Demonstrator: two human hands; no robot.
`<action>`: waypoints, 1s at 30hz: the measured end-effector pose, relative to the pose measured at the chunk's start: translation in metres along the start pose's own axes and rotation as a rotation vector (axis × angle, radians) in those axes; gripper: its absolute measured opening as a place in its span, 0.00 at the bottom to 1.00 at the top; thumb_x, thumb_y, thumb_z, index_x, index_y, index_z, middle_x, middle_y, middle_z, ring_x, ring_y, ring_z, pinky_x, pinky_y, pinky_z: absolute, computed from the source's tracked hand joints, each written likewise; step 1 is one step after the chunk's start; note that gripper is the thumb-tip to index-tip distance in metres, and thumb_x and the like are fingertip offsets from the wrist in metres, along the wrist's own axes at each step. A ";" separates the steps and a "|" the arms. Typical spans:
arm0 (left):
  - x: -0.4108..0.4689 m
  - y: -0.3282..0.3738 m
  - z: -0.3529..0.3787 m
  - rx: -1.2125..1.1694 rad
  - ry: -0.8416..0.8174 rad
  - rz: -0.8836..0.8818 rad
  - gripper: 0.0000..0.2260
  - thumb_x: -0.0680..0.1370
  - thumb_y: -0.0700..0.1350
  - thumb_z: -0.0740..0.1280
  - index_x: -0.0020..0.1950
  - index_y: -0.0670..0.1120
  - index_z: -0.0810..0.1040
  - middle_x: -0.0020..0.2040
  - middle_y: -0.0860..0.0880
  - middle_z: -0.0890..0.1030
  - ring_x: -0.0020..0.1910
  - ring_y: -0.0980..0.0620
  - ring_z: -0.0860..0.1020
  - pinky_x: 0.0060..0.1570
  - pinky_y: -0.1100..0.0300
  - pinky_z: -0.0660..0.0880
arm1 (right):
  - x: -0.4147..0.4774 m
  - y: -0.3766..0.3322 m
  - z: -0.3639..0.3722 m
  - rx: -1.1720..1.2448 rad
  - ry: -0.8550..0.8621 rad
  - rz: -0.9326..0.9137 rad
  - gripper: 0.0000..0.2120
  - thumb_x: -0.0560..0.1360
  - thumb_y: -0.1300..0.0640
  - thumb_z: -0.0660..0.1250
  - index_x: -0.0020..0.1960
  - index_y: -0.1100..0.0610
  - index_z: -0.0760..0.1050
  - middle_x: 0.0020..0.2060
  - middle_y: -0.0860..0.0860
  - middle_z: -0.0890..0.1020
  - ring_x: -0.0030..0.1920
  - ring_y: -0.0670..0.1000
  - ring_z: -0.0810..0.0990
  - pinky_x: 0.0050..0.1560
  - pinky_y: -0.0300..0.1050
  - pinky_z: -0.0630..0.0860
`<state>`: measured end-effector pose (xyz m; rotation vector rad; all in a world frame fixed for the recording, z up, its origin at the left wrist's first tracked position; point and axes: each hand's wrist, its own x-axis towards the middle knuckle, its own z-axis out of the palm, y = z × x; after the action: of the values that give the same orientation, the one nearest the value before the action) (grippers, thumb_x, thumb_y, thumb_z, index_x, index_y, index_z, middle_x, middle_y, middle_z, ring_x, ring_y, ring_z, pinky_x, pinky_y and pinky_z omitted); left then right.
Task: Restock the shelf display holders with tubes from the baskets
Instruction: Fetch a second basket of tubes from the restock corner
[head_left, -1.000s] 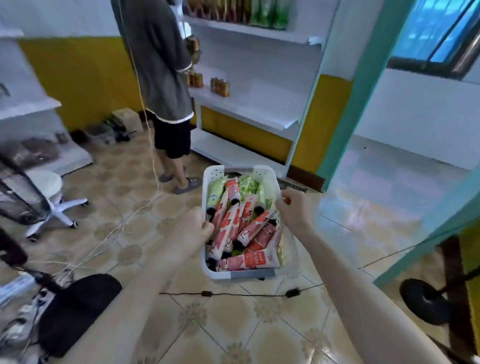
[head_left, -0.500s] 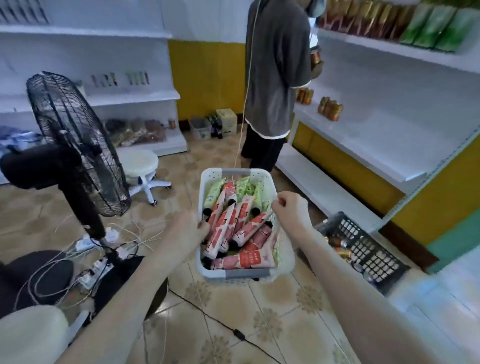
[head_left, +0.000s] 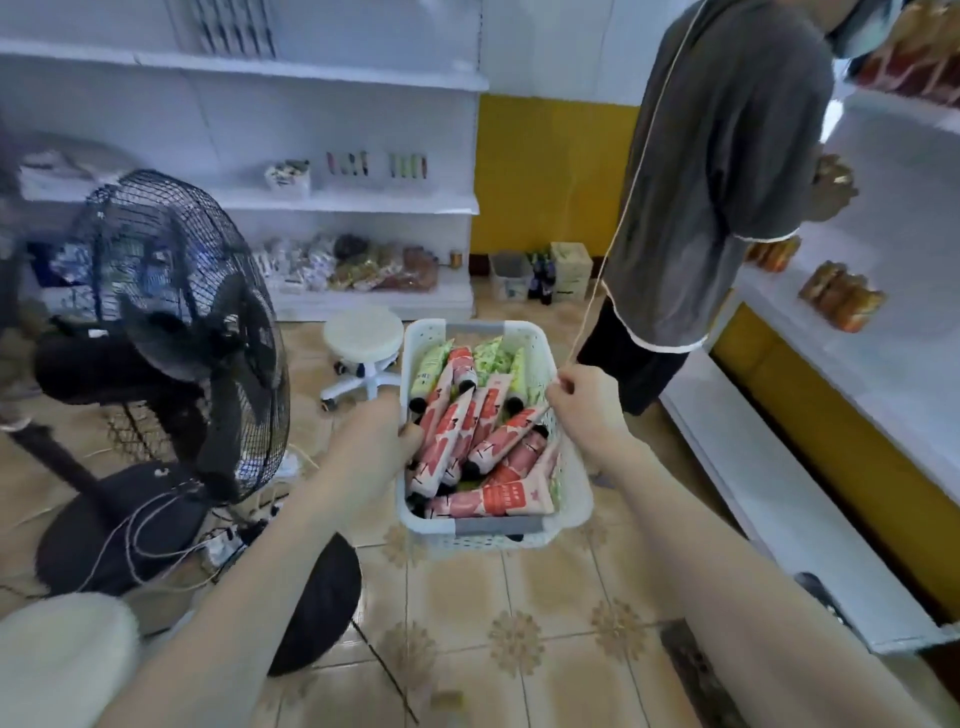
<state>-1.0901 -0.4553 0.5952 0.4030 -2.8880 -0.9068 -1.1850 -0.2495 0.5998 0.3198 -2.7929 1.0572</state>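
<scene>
Tubes (head_left: 470, 441) fill the white basket (head_left: 574, 488) that I hold in front of me above the tiled floor (head_left: 519, 623). Red-and-white ones are heaped across the near and middle part and pale green tubes (head_left: 493, 358) lie at the far end. All of them lie flat or slant over one another, with black caps showing here and there.

My left hand (head_left: 374, 441) grips the basket's left rim, the thumb hooked over the edge just beside the red tubes. My right hand (head_left: 584, 410) grips the right rim, its fingers (head_left: 563, 387) curled tight at the edge. A thin pale cord (head_left: 631, 197) runs down to those fingers. I cannot tell whether it touches them.

Beyond the basket stands the white back shelf (head_left: 311, 205). On its middle board are two small groups of upright tubes (head_left: 353, 163), too blurred for me to see what holds them. Bagged goods (head_left: 363, 267) lie on its lowest board.

A white stool (head_left: 363, 332) stands on the floor just past the basket's far left corner, and a black standing fan (head_left: 182, 332) is to my left. On my right, another person in a grey top (head_left: 717, 182) faces the side shelf (head_left: 883, 374), where orange packs (head_left: 841, 301) stand.
</scene>
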 end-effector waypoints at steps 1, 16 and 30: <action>0.017 0.001 0.001 0.003 0.001 -0.008 0.08 0.76 0.42 0.64 0.47 0.37 0.74 0.39 0.39 0.79 0.38 0.41 0.78 0.39 0.52 0.77 | 0.017 0.002 0.003 0.013 0.002 -0.007 0.18 0.72 0.66 0.61 0.28 0.58 0.57 0.25 0.51 0.61 0.30 0.50 0.60 0.32 0.46 0.55; 0.324 0.015 -0.003 0.001 0.069 -0.019 0.08 0.77 0.44 0.62 0.41 0.42 0.69 0.34 0.49 0.72 0.36 0.45 0.74 0.31 0.57 0.68 | 0.330 0.006 0.066 -0.008 -0.016 -0.027 0.20 0.74 0.65 0.61 0.28 0.57 0.57 0.25 0.50 0.62 0.27 0.46 0.59 0.27 0.38 0.55; 0.605 0.012 -0.003 0.096 0.100 -0.055 0.12 0.78 0.45 0.62 0.35 0.46 0.65 0.31 0.51 0.69 0.29 0.53 0.67 0.26 0.60 0.57 | 0.618 0.022 0.153 0.014 -0.072 -0.057 0.19 0.73 0.65 0.61 0.28 0.57 0.56 0.25 0.51 0.61 0.27 0.48 0.59 0.31 0.45 0.56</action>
<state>-1.6738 -0.6134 0.6072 0.5234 -2.8487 -0.7345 -1.7971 -0.4273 0.5973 0.4447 -2.8222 1.0734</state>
